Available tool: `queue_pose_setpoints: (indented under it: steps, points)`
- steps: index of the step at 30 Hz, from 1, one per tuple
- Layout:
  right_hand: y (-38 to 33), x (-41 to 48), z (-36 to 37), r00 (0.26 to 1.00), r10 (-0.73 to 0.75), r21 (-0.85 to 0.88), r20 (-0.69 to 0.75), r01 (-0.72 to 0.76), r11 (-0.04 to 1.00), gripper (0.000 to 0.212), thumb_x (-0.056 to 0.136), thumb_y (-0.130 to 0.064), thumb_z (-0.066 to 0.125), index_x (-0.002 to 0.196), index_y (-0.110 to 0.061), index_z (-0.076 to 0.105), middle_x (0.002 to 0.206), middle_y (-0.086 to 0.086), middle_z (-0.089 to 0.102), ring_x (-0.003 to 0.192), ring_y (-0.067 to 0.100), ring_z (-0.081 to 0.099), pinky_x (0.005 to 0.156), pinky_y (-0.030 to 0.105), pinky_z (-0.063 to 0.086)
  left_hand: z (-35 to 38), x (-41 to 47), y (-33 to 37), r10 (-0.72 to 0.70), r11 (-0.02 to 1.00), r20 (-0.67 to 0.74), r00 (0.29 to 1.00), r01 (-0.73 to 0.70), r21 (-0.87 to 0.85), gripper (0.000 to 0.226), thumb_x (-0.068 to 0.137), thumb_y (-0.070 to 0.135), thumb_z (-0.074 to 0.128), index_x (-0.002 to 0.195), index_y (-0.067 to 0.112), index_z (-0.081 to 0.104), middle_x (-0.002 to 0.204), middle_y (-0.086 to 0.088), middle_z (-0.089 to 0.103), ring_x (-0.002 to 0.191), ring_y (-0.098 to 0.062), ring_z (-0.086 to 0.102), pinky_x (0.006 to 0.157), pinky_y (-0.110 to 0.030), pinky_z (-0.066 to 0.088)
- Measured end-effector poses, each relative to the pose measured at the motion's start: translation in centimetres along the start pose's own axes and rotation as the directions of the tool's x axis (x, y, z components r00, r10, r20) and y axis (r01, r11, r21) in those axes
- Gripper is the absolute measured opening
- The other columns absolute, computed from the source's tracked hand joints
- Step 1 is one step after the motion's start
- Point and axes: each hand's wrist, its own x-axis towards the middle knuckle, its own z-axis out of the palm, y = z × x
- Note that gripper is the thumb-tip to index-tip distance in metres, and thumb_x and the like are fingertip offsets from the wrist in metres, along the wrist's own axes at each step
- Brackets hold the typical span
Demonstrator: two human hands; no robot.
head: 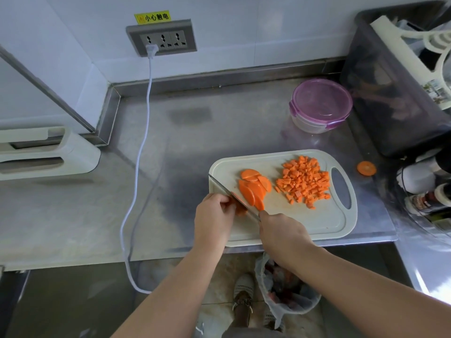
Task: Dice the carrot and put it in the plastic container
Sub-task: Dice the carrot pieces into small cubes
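Observation:
On a pale cutting board (317,220) lies a pile of diced carrot (303,180) at the right and several carrot slices (253,189) in the middle. My left hand (214,215) grips the remaining carrot piece (240,211) at the board's left edge. My right hand (280,232) holds a knife (229,191) whose blade runs between the carrot piece and the slices. The plastic container (319,106), round with a purple lid on it, stands behind the board.
One carrot round (366,168) lies on the steel counter right of the board. A dark bin (395,93) and bottles (424,198) crowd the right side. A white cord (141,147) hangs from the wall socket (162,39). A bagged waste bin (285,289) stands on the floor below.

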Motion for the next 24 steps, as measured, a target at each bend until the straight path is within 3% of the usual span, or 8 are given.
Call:
queue_pose_setpoints:
  steps: [4,7,11,13,16,24]
  points:
    - [0.0,0.2,0.2,1.0,0.02,0.022,0.003,-0.02,1.0,0.036,0.096,-0.006,0.041,0.131,-0.014,0.04,0.105,0.009,0.061,0.09,0.026,0.062,0.064,0.032,0.043,-0.1,0.0,-0.1,-0.001,1.0,0.012,1.0,0.001,-0.006,0.013,0.085,0.017,0.068,0.097,0.011,0.07,0.096,0.001,0.064,0.085,-0.014,0.062,0.07,-0.015,0.037]
    - [0.5,0.8,-0.3,0.999,0.033,0.151,0.009,-0.034,0.988,0.026,0.102,-0.021,0.035,0.122,-0.012,0.049,0.11,0.013,0.061,0.099,0.031,0.06,0.072,0.035,0.045,-0.2,-0.1,-0.1,0.013,1.0,0.024,1.0,-0.013,-0.004,0.013,0.086,0.017,0.068,0.098,0.013,0.07,0.097,0.004,0.063,0.088,-0.011,0.061,0.071,-0.013,0.037]
    - [1.1,0.5,-1.1,0.997,0.045,0.263,-0.068,-0.025,0.964,0.032,0.103,-0.029,0.031,0.114,-0.009,0.053,0.106,0.014,0.061,0.095,0.032,0.059,0.071,0.034,0.044,-0.4,-0.5,0.1,-0.012,0.997,0.05,0.999,0.016,-0.081,0.013,0.087,0.012,0.065,0.083,0.024,0.064,0.086,0.014,0.066,0.084,-0.005,0.063,0.07,-0.008,0.041]
    - [1.1,-0.3,-1.2,0.994,0.002,0.231,-0.11,0.023,0.973,0.031,0.103,-0.03,0.03,0.112,-0.01,0.052,0.094,0.011,0.058,0.086,0.03,0.058,0.067,0.033,0.043,-0.5,-0.7,0.1,-0.021,0.994,0.046,0.999,0.026,-0.105,0.017,0.086,0.01,0.065,0.079,0.026,0.062,0.078,0.019,0.065,0.082,-0.003,0.063,0.076,-0.013,0.044]
    - [0.8,-1.5,-1.0,0.991,-0.042,0.168,-0.126,0.063,0.984,0.028,0.104,-0.029,0.028,0.108,-0.013,0.049,0.077,0.002,0.048,0.073,0.026,0.052,0.062,0.034,0.042,-0.3,-0.7,-0.1,-0.042,0.993,0.032,0.999,0.045,-0.111,0.009,0.085,0.011,0.066,0.09,0.019,0.07,0.086,0.011,0.067,0.085,-0.006,0.063,0.078,-0.016,0.043]
    - [0.6,-1.6,-0.5,0.991,-0.071,0.098,-0.117,0.083,0.992,0.017,0.103,-0.021,0.033,0.11,-0.014,0.047,0.074,-0.001,0.042,0.072,0.024,0.051,0.061,0.034,0.041,-0.1,-0.4,-0.2,-0.078,0.987,0.043,0.996,0.084,-0.138,0.01,0.085,0.012,0.067,0.082,0.022,0.067,0.087,0.006,0.07,0.083,-0.007,0.063,0.07,-0.009,0.04]
